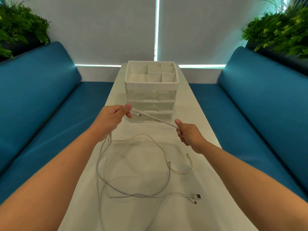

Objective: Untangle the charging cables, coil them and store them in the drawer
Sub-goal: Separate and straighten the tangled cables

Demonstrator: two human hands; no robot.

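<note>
Between both hands, thin white cables (155,120)

1 head-worn wide-angle view, forward and down along the table (191,100), close above both hands.

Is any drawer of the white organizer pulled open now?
No, all the clear drawers of the organizer sit flush and closed, while both hands hold cables in front of it.
</note>
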